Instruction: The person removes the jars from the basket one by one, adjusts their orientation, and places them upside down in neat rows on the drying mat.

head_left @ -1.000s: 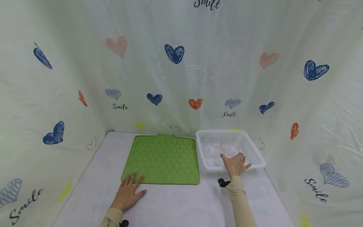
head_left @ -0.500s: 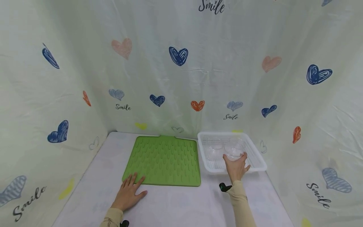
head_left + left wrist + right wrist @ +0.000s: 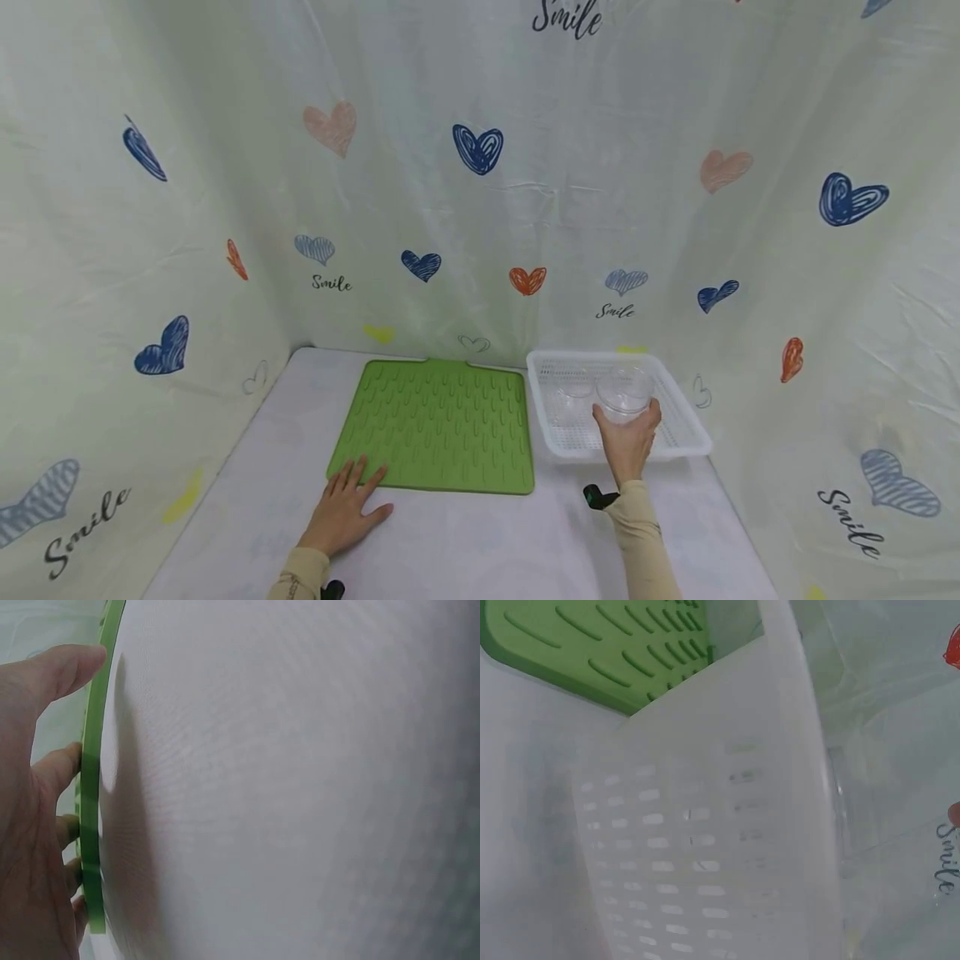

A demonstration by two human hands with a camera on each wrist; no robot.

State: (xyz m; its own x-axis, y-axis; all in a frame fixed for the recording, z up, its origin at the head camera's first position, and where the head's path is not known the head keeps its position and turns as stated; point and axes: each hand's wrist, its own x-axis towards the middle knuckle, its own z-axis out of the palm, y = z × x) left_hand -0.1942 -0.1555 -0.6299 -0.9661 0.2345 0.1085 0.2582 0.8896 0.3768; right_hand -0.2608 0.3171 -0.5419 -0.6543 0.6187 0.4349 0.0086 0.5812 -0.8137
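In the head view my right hand (image 3: 630, 437) reaches over the near rim of a white plastic basket (image 3: 551, 448). Thumb and fingers spread around the near side of a clear round bowl (image 3: 625, 385) and grip it. Left of that bowl, more clear glassware (image 3: 576, 385) sits in the basket, its shape hard to make out. My left hand (image 3: 347, 510) lies with straight fingers on the near left corner of a green ridged mat (image 3: 442, 425). The left wrist view shows its fingertips against the mat's edge (image 3: 90, 787). Only a fingertip shows in the right wrist view.
Basket and mat lie side by side on a white-covered table (image 3: 480, 542). A pale curtain (image 3: 420, 192) printed with hearts closes off the back and both sides. The slotted basket wall (image 3: 682, 847) fills much of the right wrist view.
The right hand has closed in on the clear bowl, its fingers now around it; the bowl appears slightly raised. The left hand stays on the mat. The head view has shifted slightly.
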